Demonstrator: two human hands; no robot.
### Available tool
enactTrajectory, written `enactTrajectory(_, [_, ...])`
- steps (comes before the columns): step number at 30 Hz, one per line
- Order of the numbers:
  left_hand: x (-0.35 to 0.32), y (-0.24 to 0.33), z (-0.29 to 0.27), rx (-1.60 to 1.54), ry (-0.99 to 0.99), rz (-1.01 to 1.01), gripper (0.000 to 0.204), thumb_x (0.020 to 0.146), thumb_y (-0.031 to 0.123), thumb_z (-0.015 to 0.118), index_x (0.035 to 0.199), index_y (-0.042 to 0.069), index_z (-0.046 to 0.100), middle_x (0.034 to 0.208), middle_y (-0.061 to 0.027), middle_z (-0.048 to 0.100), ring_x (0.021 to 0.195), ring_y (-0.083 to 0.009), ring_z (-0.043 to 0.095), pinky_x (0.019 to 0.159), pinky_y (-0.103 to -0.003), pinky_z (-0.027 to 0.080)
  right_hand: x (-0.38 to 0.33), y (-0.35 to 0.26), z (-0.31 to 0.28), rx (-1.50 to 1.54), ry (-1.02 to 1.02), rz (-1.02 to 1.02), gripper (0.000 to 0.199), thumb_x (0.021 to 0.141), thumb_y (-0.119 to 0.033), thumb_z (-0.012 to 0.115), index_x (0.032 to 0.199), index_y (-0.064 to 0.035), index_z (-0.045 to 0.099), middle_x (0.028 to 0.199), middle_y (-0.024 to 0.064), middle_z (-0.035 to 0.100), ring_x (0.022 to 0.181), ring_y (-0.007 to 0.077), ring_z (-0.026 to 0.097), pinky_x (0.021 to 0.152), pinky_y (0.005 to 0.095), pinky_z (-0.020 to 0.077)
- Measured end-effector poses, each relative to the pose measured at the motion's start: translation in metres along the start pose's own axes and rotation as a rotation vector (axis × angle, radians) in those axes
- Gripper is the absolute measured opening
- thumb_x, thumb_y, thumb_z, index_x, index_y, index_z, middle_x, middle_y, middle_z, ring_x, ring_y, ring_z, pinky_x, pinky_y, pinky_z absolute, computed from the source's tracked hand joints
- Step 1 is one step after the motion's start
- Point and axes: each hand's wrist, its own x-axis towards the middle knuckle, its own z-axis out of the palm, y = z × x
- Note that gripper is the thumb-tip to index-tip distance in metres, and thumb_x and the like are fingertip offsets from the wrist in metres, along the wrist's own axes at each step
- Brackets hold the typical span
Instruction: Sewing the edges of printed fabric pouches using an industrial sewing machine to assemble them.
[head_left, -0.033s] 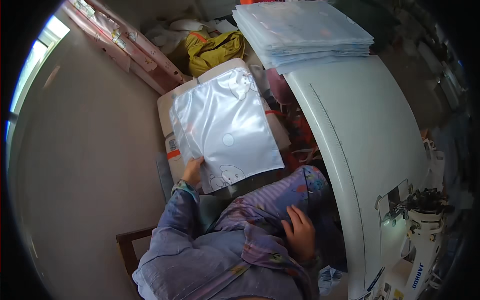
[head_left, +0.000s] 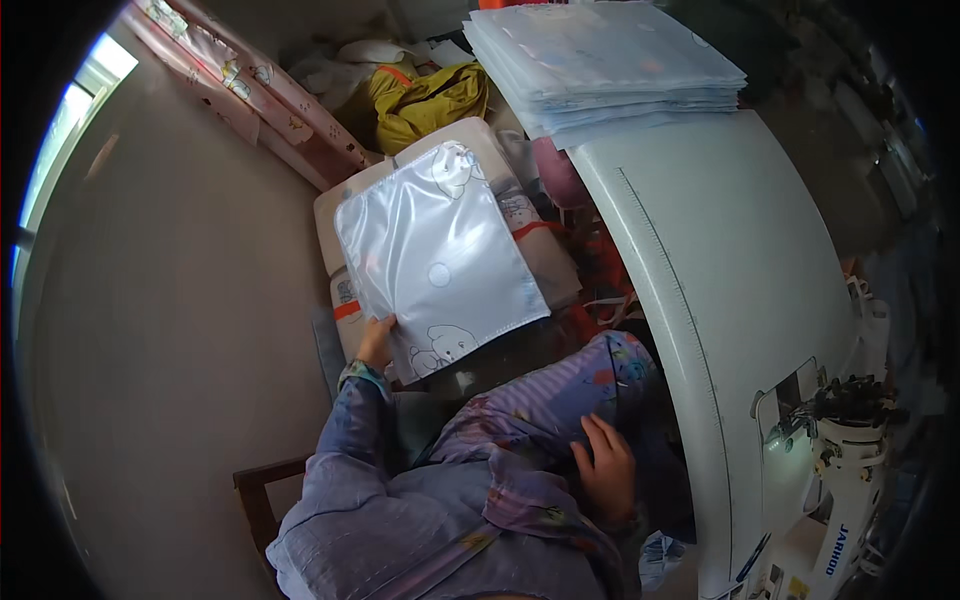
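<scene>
A shiny white satin cloth piece [head_left: 450,225], printed with outlined cartoon animals, lies spread over beige bundles. My left hand [head_left: 375,342] is closed on the cloth's near left edge, the thumb on top and the other fingers mostly hidden. Beyond the hand the cloth lies nearly flat, with some soft folds. Over my lap, to the right, my right hand [head_left: 607,465] holds nothing; its fingers are loosely apart, close to the patterned apron [head_left: 540,400].
A pale sewing table [head_left: 720,240] curves along the right, bearing a stack of similar white cloths [head_left: 620,60] at its far end. A white sewing machine [head_left: 850,450] stands near right. Beige bundles [head_left: 555,265] with red straps sit under the cloth. A yellow bag [head_left: 430,105] lies behind.
The satin cloth has shifted left and slightly away with my left hand, baring more of the bundle at its right. My right hand has barely moved.
</scene>
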Motion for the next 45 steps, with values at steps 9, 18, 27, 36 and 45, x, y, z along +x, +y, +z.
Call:
enactTrajectory(9, [0.108, 0.076, -0.129, 1.107, 0.396, 0.371, 0.059, 0.088, 0.015, 0.074, 0.144, 0.008, 0.056, 0.130, -0.0214, 0.066, 0.113, -0.0468, 0.064, 0.098, -0.056, 0.054, -0.011, 0.003, -0.017, 0.094, 0.127, 0.076, 0.038, 0.098, -0.018, 0.071, 0.131, -0.0002, 0.069, 0.130, 0.0211, 0.069, 0.115, 0.0419, 0.067, 0.099, 0.0479, 0.0539])
enactTrajectory(18, [-0.082, 0.209, 0.310, 0.734, 0.069, 1.647, 0.044, 0.088, 0.002, 0.075, 0.131, 0.005, 0.066, 0.129, -0.0173, 0.066, 0.120, -0.0388, 0.061, 0.105, -0.044, 0.048, -0.015, 0.013, -0.032, 0.037, 0.260, 0.251, 0.033, 0.096, -0.012, 0.071, 0.127, 0.0007, 0.070, 0.123, 0.0216, 0.072, 0.111, 0.0418, 0.070, 0.094, 0.0464, 0.0565])
enactTrajectory(27, [-0.058, 0.289, 0.518, 1.509, -0.194, 1.500, 0.049, 0.084, 0.034, 0.082, 0.125, 0.010, 0.071, 0.124, -0.0135, 0.071, 0.120, -0.0356, 0.066, 0.100, -0.046, 0.053, -0.014, -0.001, -0.044, 0.041, 0.415, 0.294, 0.035, 0.092, -0.007, 0.074, 0.126, -0.0005, 0.071, 0.121, 0.0215, 0.073, 0.108, 0.0403, 0.071, 0.093, 0.0445, 0.0574])
enactTrajectory(36, [-0.067, 0.306, 0.519, 1.585, -0.287, 1.758, 0.018, 0.092, 0.014, 0.062, 0.099, 0.007, 0.078, 0.104, -0.0153, 0.077, 0.095, -0.0363, 0.075, 0.081, -0.045, 0.060, -0.011, -0.005, -0.076, 0.251, 0.471, 0.330, 0.036, 0.091, -0.001, 0.073, 0.127, 0.0003, 0.071, 0.114, 0.0199, 0.075, 0.101, 0.0301, 0.075, 0.090, 0.0367, 0.0579])
enactTrajectory(45, [-0.276, 0.101, 0.465, 1.729, -1.629, 1.726, 0.026, 0.092, 0.009, 0.062, 0.116, 0.009, 0.072, 0.102, -0.0123, 0.071, 0.086, -0.0357, 0.074, 0.074, -0.045, 0.061, 0.052, 0.016, -0.141, 0.883, 0.727, 0.421, 0.051, 0.104, -0.003, 0.063, 0.154, -0.0056, 0.052, 0.131, 0.0191, 0.070, 0.112, 0.0223, 0.072, 0.094, 0.0336, 0.0588])
